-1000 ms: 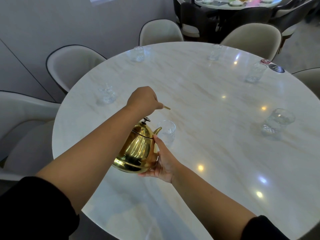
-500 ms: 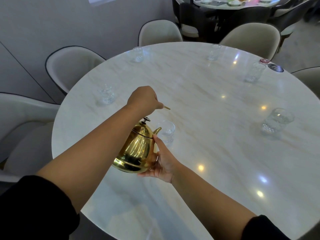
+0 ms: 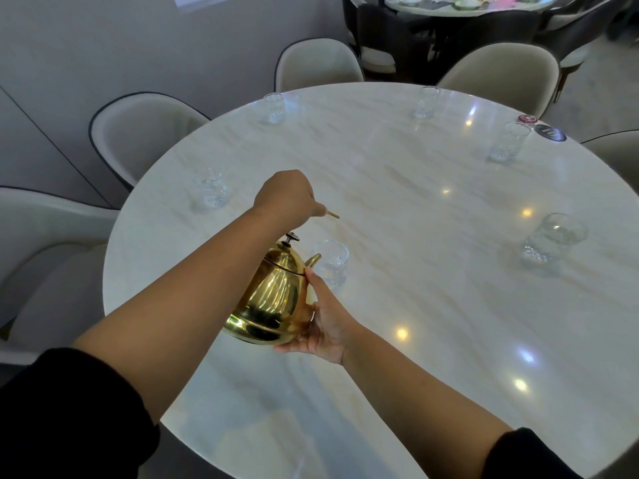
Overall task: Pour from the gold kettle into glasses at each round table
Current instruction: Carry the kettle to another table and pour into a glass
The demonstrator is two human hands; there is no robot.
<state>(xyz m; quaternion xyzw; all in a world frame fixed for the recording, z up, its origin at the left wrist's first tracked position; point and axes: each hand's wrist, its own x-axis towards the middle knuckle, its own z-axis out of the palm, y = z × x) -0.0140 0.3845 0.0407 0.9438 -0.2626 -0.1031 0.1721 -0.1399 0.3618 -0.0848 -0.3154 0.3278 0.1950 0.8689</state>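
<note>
While the left hand is closed in a fist round the handle from above, with the handle's gold tip poking out past the knuckles, the gold kettle hangs tilted over the tabletop, left of its middle and nearer the left edge than the right. Its spout points up and away, the tip at the near left rim of a clear glass that stands on the marble just beyond it. The black lid knob leans toward the fist. The right hand lies spread against the kettle's lower right side, thumb straight up along the body and fingers reaching under the base; it cups the kettle and does not clench it. Whether liquid runs from the spout cannot be told.

Five more glasses stand round the tabletop, well apart from one another: one near the left edge, two along the far edge, and two toward the right edge. A red disc and a dark disc lie at the far right edge, just beside a glass. Pale chairs ring the table, and a second table shows beyond them. Black sleeves cover both upper arms.
</note>
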